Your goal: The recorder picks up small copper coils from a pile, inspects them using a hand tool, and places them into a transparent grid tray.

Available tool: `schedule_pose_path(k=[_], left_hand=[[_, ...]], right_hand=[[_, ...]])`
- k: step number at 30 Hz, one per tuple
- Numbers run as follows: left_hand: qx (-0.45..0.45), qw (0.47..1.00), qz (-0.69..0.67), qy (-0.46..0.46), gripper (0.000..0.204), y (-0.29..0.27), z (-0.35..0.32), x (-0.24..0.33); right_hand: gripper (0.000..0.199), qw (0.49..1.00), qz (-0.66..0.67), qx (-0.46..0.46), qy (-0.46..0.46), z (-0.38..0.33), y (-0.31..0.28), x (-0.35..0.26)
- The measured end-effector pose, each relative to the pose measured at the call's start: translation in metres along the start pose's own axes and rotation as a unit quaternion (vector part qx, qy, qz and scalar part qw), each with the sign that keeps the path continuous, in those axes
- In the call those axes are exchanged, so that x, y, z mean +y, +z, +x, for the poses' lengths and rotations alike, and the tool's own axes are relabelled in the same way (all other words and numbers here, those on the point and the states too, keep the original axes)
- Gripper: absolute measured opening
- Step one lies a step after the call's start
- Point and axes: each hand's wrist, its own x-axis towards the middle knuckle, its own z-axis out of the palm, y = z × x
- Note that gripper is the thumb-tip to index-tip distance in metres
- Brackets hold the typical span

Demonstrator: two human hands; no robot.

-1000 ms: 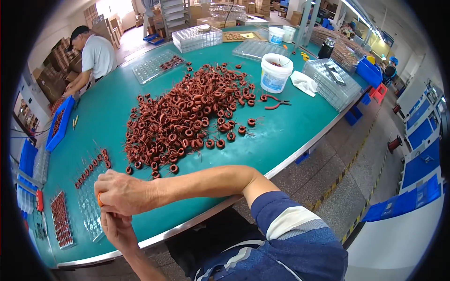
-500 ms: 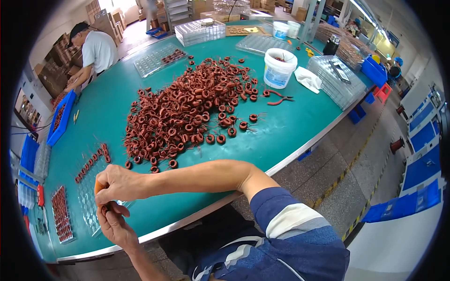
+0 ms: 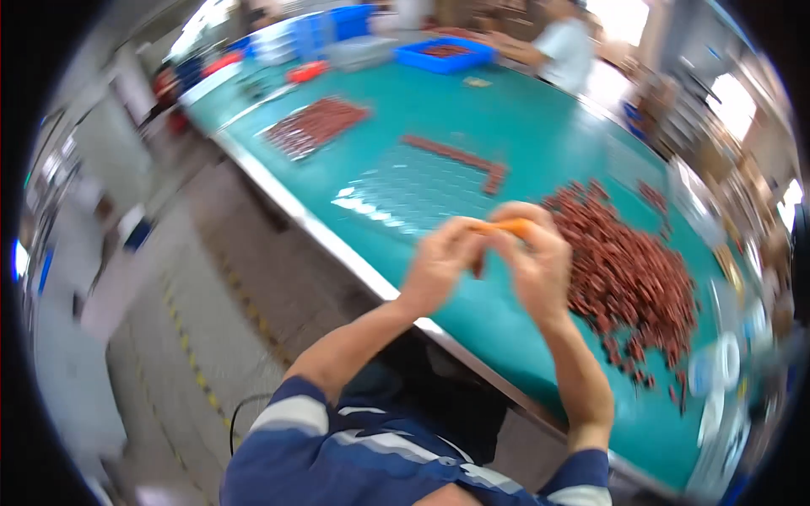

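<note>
In the middle of the view my left hand point(image 3: 443, 260) and my right hand point(image 3: 533, 263) meet fingertip to fingertip above the green table. A small dark red-brown piece, probably a wire-wound ring coil point(image 3: 478, 265), hangs at my left fingertips. Something orange point(image 3: 513, 226) shows along my right fingers and reaches toward the left ones; blur hides whether it is a finger cover or a tool. Both hands are closed. Just beyond them lies a clear plastic tray point(image 3: 396, 192), with a row of red-brown coils point(image 3: 447, 152) along its far side.
A large pile of coils point(image 3: 633, 278) covers the table on the right. To the left lies a filled tray point(image 3: 316, 126). At the far side are a blue bin point(image 3: 445, 56) and a person point(image 3: 561, 51). A white bucket point(image 3: 715, 364) stands at the right edge.
My view has swung left, so the pile now sits on the right and the trays ahead. My hands remain together, now at mid-view, with the orange thing still at the right fingers.
</note>
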Motion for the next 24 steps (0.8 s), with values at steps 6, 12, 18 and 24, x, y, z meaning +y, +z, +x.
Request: schedule_pose_path(k=[6, 12, 18, 24], left_hand=[[-0.032, 0.995, -0.096, 0.012, 0.021, -0.011, -0.027, 0.025], [-0.038, 0.993, -0.114, -0.015, 0.02, 0.0, -0.026, 0.032], [-0.063, 0.993, -0.098, 0.005, 0.018, 0.0, -0.036, 0.041], [-0.051, 0.989, -0.136, -0.016, 0.019, -0.015, -0.067, 0.055]], right_hand=[[0.012, 0.905, 0.394, -0.032, 0.156, -0.018, 0.02, -0.015], [0.012, 0.948, 0.288, -0.018, 0.137, -0.015, 0.015, -0.022], [0.014, 0.974, 0.213, -0.01, 0.075, -0.027, 0.011, -0.04], [0.016, 0.982, 0.178, -0.015, 0.064, -0.045, 0.028, -0.059]])
